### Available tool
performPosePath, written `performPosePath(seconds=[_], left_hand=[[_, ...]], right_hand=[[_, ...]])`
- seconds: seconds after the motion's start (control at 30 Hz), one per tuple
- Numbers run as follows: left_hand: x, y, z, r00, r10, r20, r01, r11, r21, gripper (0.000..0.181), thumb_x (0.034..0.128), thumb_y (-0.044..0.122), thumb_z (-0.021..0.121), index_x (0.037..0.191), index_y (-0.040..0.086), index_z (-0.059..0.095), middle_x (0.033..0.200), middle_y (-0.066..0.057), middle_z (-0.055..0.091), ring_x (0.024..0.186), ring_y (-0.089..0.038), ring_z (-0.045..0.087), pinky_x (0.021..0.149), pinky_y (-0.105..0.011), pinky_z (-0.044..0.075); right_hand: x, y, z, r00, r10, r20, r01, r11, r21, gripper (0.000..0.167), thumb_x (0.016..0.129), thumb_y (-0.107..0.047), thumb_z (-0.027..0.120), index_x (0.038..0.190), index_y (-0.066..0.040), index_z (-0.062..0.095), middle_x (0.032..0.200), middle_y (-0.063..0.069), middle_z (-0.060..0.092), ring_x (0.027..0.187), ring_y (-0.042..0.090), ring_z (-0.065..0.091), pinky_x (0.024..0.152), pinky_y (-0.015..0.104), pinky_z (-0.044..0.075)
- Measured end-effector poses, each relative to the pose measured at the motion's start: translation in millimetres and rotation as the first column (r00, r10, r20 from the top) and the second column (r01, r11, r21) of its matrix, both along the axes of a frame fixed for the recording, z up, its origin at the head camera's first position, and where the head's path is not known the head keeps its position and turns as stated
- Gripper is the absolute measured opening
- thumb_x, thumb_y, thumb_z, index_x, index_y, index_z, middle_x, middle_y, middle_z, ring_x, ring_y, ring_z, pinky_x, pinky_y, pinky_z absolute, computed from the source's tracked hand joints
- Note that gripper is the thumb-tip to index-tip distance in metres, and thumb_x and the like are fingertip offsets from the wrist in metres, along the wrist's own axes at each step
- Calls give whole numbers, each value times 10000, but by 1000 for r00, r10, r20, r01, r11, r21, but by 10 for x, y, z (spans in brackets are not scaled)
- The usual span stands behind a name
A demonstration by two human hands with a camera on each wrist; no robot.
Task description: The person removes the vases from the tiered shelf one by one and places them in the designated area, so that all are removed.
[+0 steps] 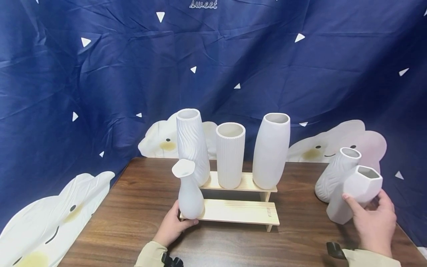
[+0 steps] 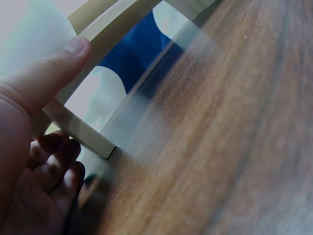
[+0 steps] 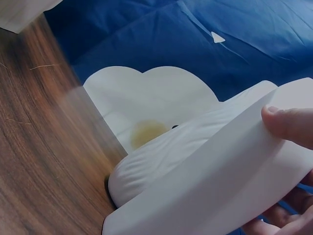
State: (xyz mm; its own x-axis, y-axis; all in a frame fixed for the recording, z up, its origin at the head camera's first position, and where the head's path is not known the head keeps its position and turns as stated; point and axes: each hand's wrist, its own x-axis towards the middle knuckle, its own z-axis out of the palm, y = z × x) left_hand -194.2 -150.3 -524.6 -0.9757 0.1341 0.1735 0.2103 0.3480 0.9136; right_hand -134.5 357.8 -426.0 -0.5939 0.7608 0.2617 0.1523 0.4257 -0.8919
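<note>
My left hand (image 1: pixel 171 227) grips the left end of a two-step wooden display stand (image 1: pixel 238 212). In the left wrist view its thumb (image 2: pixel 51 73) lies along the board's front edge, and the other fingers curl beside the stand's leg (image 2: pixel 85 133). Just above that hand, a small white vase with a flared mouth (image 1: pixel 190 198) stands on the lower step. At the right, my right hand (image 1: pixel 376 226) holds a white faceted vase (image 1: pixel 361 188) around its side, thumb in front. The vase tilts to the right, its base at the tabletop; whether it touches is unclear.
On the upper step stand a tall wavy vase (image 1: pixel 193 148), a ribbed cylinder vase (image 1: pixel 230 159) and a smooth tall vase (image 1: pixel 271 152). Close behind the faceted vase is another textured white vase (image 1: pixel 328 181). A blue curtain (image 1: pixel 220 74) hangs behind the brown wooden table (image 1: pixel 133 207).
</note>
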Motion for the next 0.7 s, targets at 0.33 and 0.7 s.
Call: performPosePath(seconds=[0.33, 0.7], left_hand=[[5, 5, 5, 1000, 2, 15, -3, 1000, 11, 844, 685, 249, 931, 1405, 129, 508, 1301, -15, 632, 1308, -252, 512, 1135, -518, 324], [7, 10, 8, 1000, 1, 22, -2, 1000, 20, 849, 686, 225, 931, 1413, 137, 502, 1306, -12, 629, 1311, -246, 509, 1139, -510, 320]], right_hand=[[18, 42, 21, 1000, 15, 9, -15, 999, -38, 716, 817, -196, 830, 1462, -155, 524, 1332, 16, 567, 890, -144, 442, 796, 71, 340], [23, 35, 61, 999, 44, 28, -39, 987, -159, 759, 863, -216, 790, 1531, -228, 429, 1540, 120, 436, 1350, 61, 449, 1119, 227, 346]])
